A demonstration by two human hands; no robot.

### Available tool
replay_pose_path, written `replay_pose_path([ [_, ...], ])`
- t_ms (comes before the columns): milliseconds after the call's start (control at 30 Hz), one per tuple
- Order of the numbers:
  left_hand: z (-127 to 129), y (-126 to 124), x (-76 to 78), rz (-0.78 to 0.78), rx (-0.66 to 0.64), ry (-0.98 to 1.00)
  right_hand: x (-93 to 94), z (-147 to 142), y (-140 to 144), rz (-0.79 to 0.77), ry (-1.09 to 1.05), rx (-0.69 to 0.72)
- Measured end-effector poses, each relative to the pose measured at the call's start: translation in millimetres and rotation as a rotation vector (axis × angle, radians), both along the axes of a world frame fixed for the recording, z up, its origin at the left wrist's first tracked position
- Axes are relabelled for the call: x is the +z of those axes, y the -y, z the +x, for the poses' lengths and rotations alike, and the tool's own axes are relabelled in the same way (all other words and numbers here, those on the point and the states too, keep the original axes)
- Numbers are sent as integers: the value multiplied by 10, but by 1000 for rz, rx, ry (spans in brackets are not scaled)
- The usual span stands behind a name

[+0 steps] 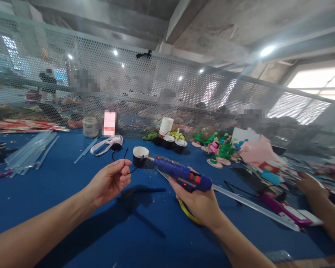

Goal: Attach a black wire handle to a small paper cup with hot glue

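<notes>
Right hand point(197, 201) gripping a blue glue gun point(181, 174), a clear glue stick point(257, 209) projecting from its rear; nozzle tip touching the rim of a small black cup point(140, 156) with white lining. Left hand point(111, 181) closed, pinching a thin black wire point(130, 168) attached to that cup. Cup held above the blue table point(72, 208). Similar cups point(174, 143) and green paper flowers point(220, 149) further back. Another person's hand point(312, 186) at right.

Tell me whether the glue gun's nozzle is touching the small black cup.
Cannot tell. In the head view the glue gun in the right hand has its nozzle tip at the rim of the black cup, but contact or a slight gap cannot be made out.
</notes>
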State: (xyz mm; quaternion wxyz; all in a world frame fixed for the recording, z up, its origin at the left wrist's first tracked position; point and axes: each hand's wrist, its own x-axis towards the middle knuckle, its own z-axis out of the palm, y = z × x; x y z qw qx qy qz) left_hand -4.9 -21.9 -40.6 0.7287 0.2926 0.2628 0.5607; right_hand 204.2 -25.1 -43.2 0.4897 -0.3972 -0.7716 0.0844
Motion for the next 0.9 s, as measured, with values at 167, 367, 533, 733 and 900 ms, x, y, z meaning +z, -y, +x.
replay_pose_path([
  [167, 8, 18, 5, 7, 9, -6, 74, -12, 42, -13, -41, 40],
  [367, 10, 17, 6, 18, 11, -13, 104, -28, 65, -7, -44, 33],
  [533, 11, 21, 1, 17, 6, -19, 107, -18, 52, -9, -37, 23],
  [733, 5, 11, -12, 21, 2, -13, 110, -7, 59, 6, 35, 20],
  [900, 3, 16, -14, 28, 7, -10, 61, -3, 64, -5, 56, -32],
])
